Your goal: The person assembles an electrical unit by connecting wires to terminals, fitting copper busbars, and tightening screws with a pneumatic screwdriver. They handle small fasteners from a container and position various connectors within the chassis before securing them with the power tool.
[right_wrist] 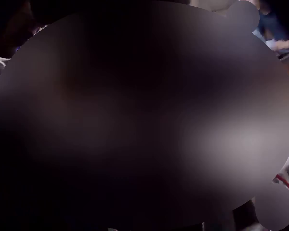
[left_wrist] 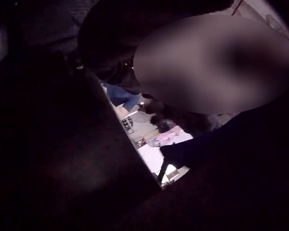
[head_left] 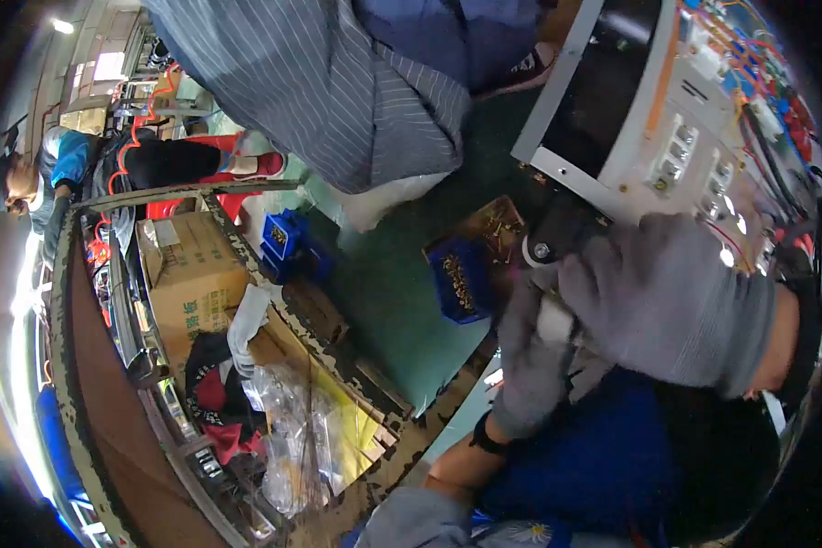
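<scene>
In the head view, the grey-gloved left hand (head_left: 534, 365) comes up from the bottom with a dark wristband and curls round a small pale piece (head_left: 554, 321). The grey-gloved right hand (head_left: 676, 301) reaches in from the right, its fingers bent beside that piece; what they hold is hidden. Just above the fingers is a black part (head_left: 562, 228) with a round metal fastener (head_left: 541, 249), at the corner of a metal-framed unit (head_left: 594, 187). Both wrist views are dark and largely blurred, showing neither hand clearly.
A blue bin of small brass-coloured parts (head_left: 461, 283) and a tray of screws (head_left: 498, 228) lie beside the hands. More blue bins (head_left: 283, 233), a cardboard box (head_left: 192, 283) and plastic bags (head_left: 292, 429) are leftward. Wiring (head_left: 767, 64) fills the upper right; a person in striped cloth (head_left: 320, 82) is close.
</scene>
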Available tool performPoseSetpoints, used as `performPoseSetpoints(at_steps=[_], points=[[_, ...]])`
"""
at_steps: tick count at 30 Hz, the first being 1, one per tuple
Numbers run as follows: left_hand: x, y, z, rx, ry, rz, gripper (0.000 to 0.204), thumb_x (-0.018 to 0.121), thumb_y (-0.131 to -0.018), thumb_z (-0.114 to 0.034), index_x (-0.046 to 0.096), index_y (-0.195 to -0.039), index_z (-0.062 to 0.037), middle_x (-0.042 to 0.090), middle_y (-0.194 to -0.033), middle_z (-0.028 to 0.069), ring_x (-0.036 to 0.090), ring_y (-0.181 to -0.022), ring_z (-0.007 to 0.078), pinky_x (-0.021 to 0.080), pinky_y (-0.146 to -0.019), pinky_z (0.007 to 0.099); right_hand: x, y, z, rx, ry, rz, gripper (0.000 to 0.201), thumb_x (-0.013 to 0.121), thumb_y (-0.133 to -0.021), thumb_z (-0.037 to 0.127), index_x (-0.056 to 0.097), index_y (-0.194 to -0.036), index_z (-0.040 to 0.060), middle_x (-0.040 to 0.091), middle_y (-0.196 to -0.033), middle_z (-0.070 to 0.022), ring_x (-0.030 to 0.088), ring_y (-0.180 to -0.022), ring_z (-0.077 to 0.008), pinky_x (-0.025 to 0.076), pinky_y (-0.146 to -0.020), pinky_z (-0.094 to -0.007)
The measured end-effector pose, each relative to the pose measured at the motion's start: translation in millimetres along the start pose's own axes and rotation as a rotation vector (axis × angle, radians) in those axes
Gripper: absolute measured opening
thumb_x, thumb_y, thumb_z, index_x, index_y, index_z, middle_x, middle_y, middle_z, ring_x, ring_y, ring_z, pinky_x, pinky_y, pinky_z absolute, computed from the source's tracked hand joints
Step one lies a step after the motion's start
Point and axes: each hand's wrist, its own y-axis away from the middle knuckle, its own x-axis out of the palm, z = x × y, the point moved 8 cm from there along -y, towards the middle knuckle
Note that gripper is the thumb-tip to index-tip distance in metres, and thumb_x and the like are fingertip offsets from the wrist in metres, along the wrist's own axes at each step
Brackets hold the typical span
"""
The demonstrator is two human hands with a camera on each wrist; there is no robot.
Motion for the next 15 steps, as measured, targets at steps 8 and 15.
performPoseSetpoints(at_steps=[8, 15], points=[[-12.7, -0.4, 37.3, -0.205, -0.211, 0.056, 0.052, 0.046, -0.097, -0.047, 0.052, -0.115, 0.0012, 0.058, -0.099, 0.0058, 0.055, -0.092, 0.0127, 0.044, -0.080, 0.0279, 43.6, -12.2, 3.2, -0.024, 0.029, 0.163, 0.018, 0.060, -0.067, 0.022, 0.058, -0.070, 0.0045, 0.052, -0.061, -0.0068, 0.055, -0.055, -0.0204, 0.040, -0.046, -0.0376], [-30.7, -5.6, 42.2, -0.155, -0.254, 0.039, 0.049, 0.041, -0.099, -0.045, 0.054, -0.108, 0.0017, 0.063, -0.093, 0.0094, 0.060, -0.081, 0.0144, 0.048, -0.070, 0.0299, 47.3, -9.9, -11.5, 0.055, -0.132, 0.182, 0.020, 0.060, -0.068, 0.023, 0.060, -0.074, 0.0037, 0.054, -0.065, -0.0072, 0.056, -0.060, -0.0209, 0.041, -0.050, -0.0381]])
